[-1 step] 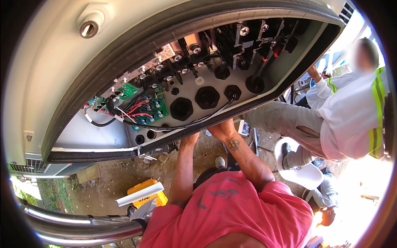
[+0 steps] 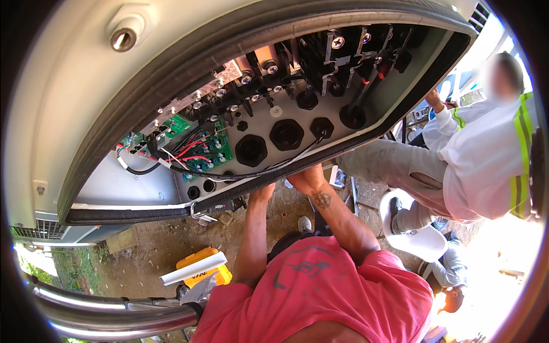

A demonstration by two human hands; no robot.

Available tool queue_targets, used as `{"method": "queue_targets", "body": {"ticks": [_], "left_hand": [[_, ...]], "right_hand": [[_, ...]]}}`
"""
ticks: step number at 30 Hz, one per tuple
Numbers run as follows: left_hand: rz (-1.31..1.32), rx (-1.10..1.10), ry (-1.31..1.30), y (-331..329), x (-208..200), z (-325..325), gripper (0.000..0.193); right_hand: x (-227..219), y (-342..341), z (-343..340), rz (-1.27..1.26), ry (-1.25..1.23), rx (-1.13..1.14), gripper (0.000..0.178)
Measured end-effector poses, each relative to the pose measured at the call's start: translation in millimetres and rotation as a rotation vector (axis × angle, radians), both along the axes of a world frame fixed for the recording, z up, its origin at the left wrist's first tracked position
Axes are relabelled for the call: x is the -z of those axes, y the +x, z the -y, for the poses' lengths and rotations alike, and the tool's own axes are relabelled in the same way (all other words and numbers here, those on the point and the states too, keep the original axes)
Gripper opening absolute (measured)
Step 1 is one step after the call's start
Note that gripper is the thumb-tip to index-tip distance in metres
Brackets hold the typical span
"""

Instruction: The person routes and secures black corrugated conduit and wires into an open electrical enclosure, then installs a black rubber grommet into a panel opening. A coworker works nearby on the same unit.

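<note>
Both my arms reach up beneath the lower edge of an opened electrical cabinet [image 2: 137,191]. My left hand [image 2: 263,192] shows only its wrist and heel under the black rim seal [image 2: 143,216], its fingers hidden. Just to its right, my right hand [image 2: 307,179] also passes behind the rim, so neither its fingers nor anything in them can be seen. Above the hands, the cabinet floor carries black hexagonal cable glands [image 2: 286,134]. A black cable [image 2: 246,175] runs from one gland to the left, past a green circuit board [image 2: 220,146] with red and black wires.
A co-worker in a white sweatshirt [image 2: 480,154] stands close on the right, one foot by a white plastic chair [image 2: 409,234]. Another person [image 2: 449,263] is lower right. A yellow case [image 2: 209,268] lies on the dirt ground; shiny metal pipes [image 2: 114,314] cross the lower left.
</note>
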State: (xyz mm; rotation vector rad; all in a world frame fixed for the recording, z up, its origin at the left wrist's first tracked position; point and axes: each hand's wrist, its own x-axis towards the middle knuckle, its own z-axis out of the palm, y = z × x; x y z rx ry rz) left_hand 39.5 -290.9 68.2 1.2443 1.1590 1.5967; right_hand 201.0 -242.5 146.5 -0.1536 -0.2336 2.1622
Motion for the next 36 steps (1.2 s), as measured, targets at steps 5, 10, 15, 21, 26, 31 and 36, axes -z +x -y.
{"method": "queue_targets", "body": {"ticks": [5,10,15,21,26,31,36], "left_hand": [[0.210,0.059,-0.113,0.9,-13.8,24.4,0.049],[0.507,0.109,0.114,9.4,-27.2,23.4,0.051],[0.637,0.111,0.048,7.2,-28.0,16.0,0.055],[0.651,0.076,0.099,18.4,-54.3,24.5,0.052],[0.724,0.301,0.217,32.8,-89.1,24.2,0.039],[0.765,0.332,0.173,35.2,-82.3,9.9,0.039],[0.811,0.234,0.146,36.6,-51.1,-3.0,0.042]], "right_hand": [[-7.4,-3.7,2.1,0.043,0.041,0.086,0.051],[1.8,6.1,-5.4,-0.162,0.043,-0.032,0.058],[6.1,-3.1,-10.7,0.207,-0.035,0.037,0.026],[-4.1,2.7,-16.2,0.317,-0.003,-0.006,0.033],[-21.9,21.8,-6.2,0.262,0.075,-0.097,0.047],[-24.8,29.7,-1.7,0.268,0.135,-0.125,0.055],[-12.8,40.1,-0.8,0.365,0.158,-0.130,0.054]]}}
